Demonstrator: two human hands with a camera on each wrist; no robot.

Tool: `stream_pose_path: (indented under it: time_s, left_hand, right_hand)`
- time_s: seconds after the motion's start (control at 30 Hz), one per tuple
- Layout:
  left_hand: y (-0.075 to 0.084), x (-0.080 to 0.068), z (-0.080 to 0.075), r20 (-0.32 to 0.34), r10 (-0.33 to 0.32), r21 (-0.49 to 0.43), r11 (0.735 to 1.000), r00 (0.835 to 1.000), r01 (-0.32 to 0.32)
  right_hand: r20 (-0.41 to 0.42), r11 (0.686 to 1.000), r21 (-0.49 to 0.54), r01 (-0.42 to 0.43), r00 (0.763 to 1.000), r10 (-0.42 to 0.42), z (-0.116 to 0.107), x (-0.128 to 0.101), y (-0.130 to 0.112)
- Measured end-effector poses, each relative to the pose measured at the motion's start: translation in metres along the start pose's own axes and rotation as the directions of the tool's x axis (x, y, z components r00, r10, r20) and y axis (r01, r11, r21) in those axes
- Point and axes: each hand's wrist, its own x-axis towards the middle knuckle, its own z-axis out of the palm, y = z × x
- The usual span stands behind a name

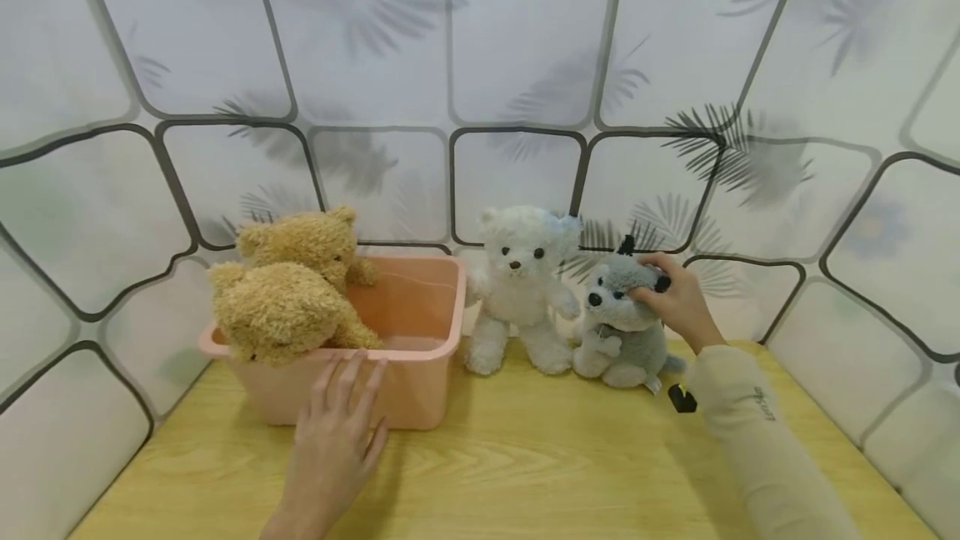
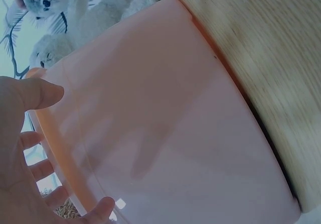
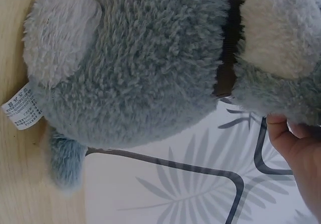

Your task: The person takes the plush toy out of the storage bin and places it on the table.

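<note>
A grey-and-white plush dog [image 1: 626,323] with black ear tips sits upright at the right. My right hand [image 1: 678,302] grips its head from the right side; in the right wrist view the plush's grey body [image 3: 145,68] fills the upper part, with my thumb and a fingertip at its head. At the left, my left hand [image 1: 337,423] lies against the front rim of a pink plastic bin [image 1: 420,382], fingers fairly straight. Two tan plush bears, one in front [image 1: 277,311] and one behind [image 1: 300,244], lie in the bin's left part.
A white plush bear [image 1: 517,298] sits between the bin and the plush dog, against the patterned cloth backdrop [image 1: 517,182]. A small black object [image 1: 682,398] lies near the dog on the wood-grain table [image 1: 525,457]. Cloth also closes off both sides.
</note>
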Motion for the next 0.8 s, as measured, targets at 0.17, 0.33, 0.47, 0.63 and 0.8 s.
stream_pose_path:
  time_s: [0.17,0.33,0.47,0.63,0.8]
  left_hand:
    - [0.000,0.000,0.001,-0.001,0.003,-0.005,1.000,1.000,-0.003]
    - [0.000,0.000,0.002,-0.005,0.002,-0.006,1.000,1.000,-0.002]
    - [0.000,0.000,0.002,-0.007,-0.002,-0.006,1.000,1.000,0.002]
    - [0.000,0.000,0.002,-0.010,-0.003,-0.008,1.000,1.000,0.003]
    - [0.001,0.000,0.002,-0.007,-0.003,-0.005,1.000,1.000,0.003]
  right_hand:
    - [0.001,1.000,0.005,-0.007,1.000,0.007,0.000,0.003,0.002]
    - [-0.059,0.999,-0.019,0.036,0.998,-0.037,0.001,0.006,0.006]
    - [-0.114,0.995,-0.024,0.092,0.989,-0.094,0.003,0.007,0.008]
    - [-0.134,0.994,-0.048,0.099,0.986,-0.104,0.005,0.007,0.004]
    - [-0.136,0.997,-0.043,0.070,0.988,-0.075,0.002,0.008,-0.005]
